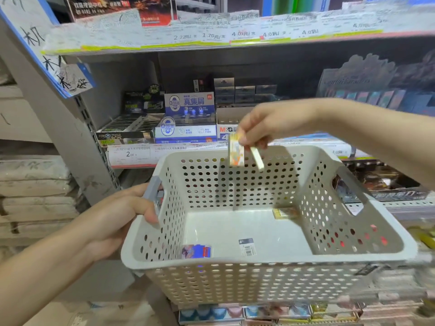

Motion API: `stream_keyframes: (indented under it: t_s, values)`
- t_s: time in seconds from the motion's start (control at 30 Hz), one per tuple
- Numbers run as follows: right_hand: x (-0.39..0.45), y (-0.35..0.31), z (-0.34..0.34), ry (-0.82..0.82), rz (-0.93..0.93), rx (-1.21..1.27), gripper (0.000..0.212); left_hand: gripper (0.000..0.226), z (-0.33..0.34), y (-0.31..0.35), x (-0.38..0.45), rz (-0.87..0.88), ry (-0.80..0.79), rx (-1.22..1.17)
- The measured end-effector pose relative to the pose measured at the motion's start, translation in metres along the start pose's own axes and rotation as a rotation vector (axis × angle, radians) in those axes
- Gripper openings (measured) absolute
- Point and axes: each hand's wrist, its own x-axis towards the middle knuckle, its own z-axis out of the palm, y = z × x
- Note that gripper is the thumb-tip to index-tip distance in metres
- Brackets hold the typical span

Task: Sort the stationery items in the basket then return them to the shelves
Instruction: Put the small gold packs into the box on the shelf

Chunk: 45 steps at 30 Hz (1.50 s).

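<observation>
While the left hand [117, 215] is gripping the grey handle [152, 191] of the beige perforated plastic basket [259, 262], the right hand [266, 124] is pinching two small packaged erasers [237, 152] above its far rim, fingers curled tight around them.

We face grey metal shelving [235, 47] in shop aisle, slotted upright [94, 137] at left. Shelf edges carry white price labels [242, 34] with yellow-green strip. We see boxed goods [188, 118] on middle shelf, stacked pale packs [35, 184] far left. Lighting even, shelf interior dim.
</observation>
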Motion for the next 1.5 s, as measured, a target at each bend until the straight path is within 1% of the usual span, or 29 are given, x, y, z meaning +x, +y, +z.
stream_keyframes:
  t_s: [0.1,0.2,0.3,0.43,0.5,0.57,0.63,0.77,0.87,0.97,1.07,1.13,1.23,1.33,1.5]
  values:
    - [0.004,-0.011,-0.02,0.161,0.019,0.129,0.019,0.066,-0.003,0.001,0.001,-0.001,0.01,-0.005]
    - [0.021,-0.012,-0.035,0.349,0.092,0.214,0.017,0.066,-0.005,0.001,0.001,0.003,0.028,-0.003]
    - [0.045,-0.005,-0.044,0.437,0.187,0.142,0.015,0.066,-0.006,0.002,0.003,0.014,0.034,0.006]
    - [0.072,0.004,-0.054,0.551,0.298,0.118,0.009,0.076,-0.009,0.003,0.003,0.009,0.052,0.008]
    - [0.082,0.006,-0.057,0.554,0.336,0.12,0.01,0.08,-0.01,0.004,0.003,0.004,0.047,0.021]
    - [0.09,0.01,-0.058,0.52,0.382,0.081,0.018,0.075,-0.011,0.005,0.002,-0.001,0.052,0.024]
    - [0.099,0.015,-0.059,0.479,0.436,0.014,0.021,0.069,-0.011,0.005,0.002,-0.008,0.041,0.022]
    - [0.113,0.024,-0.061,0.492,0.502,-0.025,0.01,0.069,-0.011,0.005,-0.001,0.006,0.052,0.021]
    - [0.119,0.027,-0.061,0.478,0.519,-0.004,0.019,0.075,-0.01,0.005,-0.002,0.066,0.107,0.07]
    - [0.123,0.026,-0.057,0.482,0.524,-0.004,0.027,0.077,-0.011,0.004,-0.001,0.078,0.133,0.08]
    - [0.127,0.028,-0.053,0.528,0.495,-0.158,0.027,0.076,-0.011,0.003,-0.001,0.091,0.135,0.074]
    - [0.123,0.029,-0.052,0.506,0.43,-0.229,0.03,0.076,-0.012,0.002,-0.001,0.098,0.123,0.071]
    - [0.112,0.028,-0.056,0.419,0.325,-0.17,0.032,0.076,-0.013,0.0,-0.002,0.1,0.109,0.071]
    - [0.105,0.024,-0.057,0.418,0.295,-0.17,0.041,0.077,-0.013,-0.001,-0.002,0.098,0.107,0.078]
    - [0.097,0.019,-0.056,0.431,0.284,-0.311,0.03,0.076,-0.014,0.0,0.0,0.078,0.108,0.08]
